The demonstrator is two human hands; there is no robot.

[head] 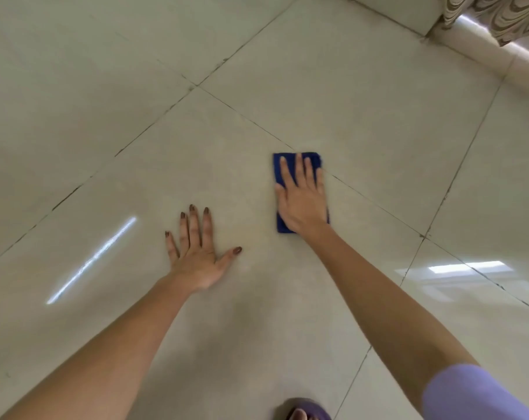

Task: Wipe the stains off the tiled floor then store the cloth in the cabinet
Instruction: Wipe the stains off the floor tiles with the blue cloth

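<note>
Wiping step, seen from the head camera. The right hand [301,198] lies flat, palm down, on a folded blue cloth [298,159], pressing it against the floor [363,116]. Its fingers [299,168] are extended and held close together; they rest on top of the cloth and do not close round it. The cloth sits on a grout line [375,201] that runs diagonally between two tiles, with its far edge showing beyond the fingertips and its near corner showing beside the wrist.

The left hand [196,253] is planted on the bare tile, well apart from the cloth, fingers spread and thumb out to the side, holding nothing; it appears to serve as a brace for the leaning body. A purple sleeve [469,392] and a purple slipper [302,410] show at the lower edge. A skirting [481,43] and a patterned curtain [499,13] close the upper right corner.

No distinct stain can be made out on the glossy tiles, which carry bright reflections; dark marks show along the grout. The task therefore seems to be in its first part, with storage not yet begun. No cabinet is in view. The next move likely calls for steady downward pressure while the cloth slides along the grout, then gathering the cloth in the fingers before rising.
</note>
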